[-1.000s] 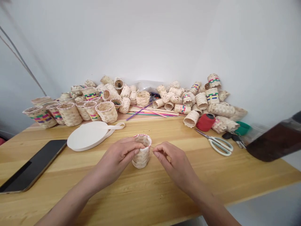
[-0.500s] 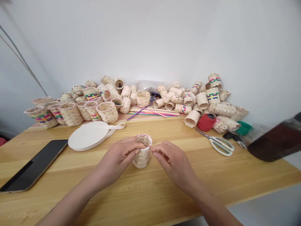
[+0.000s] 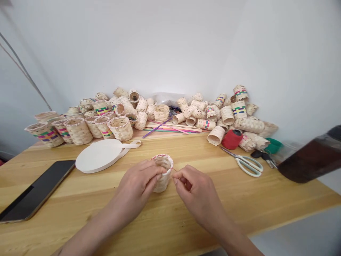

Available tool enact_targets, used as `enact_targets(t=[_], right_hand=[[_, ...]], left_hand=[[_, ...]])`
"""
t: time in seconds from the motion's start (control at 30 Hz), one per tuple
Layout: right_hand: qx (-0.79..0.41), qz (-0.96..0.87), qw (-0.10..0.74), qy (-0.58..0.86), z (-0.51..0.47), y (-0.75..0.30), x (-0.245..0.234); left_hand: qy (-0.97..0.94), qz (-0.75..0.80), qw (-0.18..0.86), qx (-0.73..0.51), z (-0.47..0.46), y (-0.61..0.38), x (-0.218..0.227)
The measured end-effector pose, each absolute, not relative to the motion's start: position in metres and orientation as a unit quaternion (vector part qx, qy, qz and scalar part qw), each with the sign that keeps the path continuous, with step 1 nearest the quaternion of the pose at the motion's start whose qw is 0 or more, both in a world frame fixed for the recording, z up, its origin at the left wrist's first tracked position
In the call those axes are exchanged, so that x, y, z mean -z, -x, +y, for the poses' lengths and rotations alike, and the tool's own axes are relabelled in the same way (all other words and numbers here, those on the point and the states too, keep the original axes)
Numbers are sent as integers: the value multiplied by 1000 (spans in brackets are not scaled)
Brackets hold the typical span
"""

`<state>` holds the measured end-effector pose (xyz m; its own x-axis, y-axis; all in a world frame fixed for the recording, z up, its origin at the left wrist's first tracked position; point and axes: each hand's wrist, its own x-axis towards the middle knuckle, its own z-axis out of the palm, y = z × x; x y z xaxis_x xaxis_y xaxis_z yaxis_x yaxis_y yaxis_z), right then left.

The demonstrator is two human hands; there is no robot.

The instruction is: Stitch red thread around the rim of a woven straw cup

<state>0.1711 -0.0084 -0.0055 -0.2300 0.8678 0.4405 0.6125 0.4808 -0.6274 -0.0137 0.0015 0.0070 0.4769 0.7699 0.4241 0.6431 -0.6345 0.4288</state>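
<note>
Both hands are close together. Left hand [image 3: 135,190] curls around a small woven basket [image 3: 162,182] with red-and-white rim, and right hand [image 3: 193,188] pinches a thin thread [image 3: 174,169] beside this rim. Farther on the wooden table [image 3: 80,192] lies a white strap roll [image 3: 98,155], then many baskets [image 3: 119,128].

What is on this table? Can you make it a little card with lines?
Left hand: holds a small pale woven basket with a red-and-white rim
Right hand: pinches a thin pale thread at the rim
Nearby: round white coiled strap roll, red thread spool, white-handled steel scissors, flat black tablet
Behind: heap of pale woven baskets, some with coloured bands
Surface: light wooden table
</note>
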Motion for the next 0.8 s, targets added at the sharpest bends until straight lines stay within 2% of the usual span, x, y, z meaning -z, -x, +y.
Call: enact_targets(t=[0.23, 0.53, 0.7, 0.8], right_hand=[[-184, -749, 405, 490, -5, -168, 10], [-360, -686, 400, 490, -8, -176, 9], [-359, -677, 427, 481, -6, -165, 9], [-350, -706, 406, 463, 1, -169, 3]], left_hand=[[-856, 389, 18, -340, -5, 4, 2], [-853, 423, 42, -303, -5, 9, 0], [-859, 413, 51, -298, -6, 7, 0], [-860, 407, 47, -305, -6, 7, -1]])
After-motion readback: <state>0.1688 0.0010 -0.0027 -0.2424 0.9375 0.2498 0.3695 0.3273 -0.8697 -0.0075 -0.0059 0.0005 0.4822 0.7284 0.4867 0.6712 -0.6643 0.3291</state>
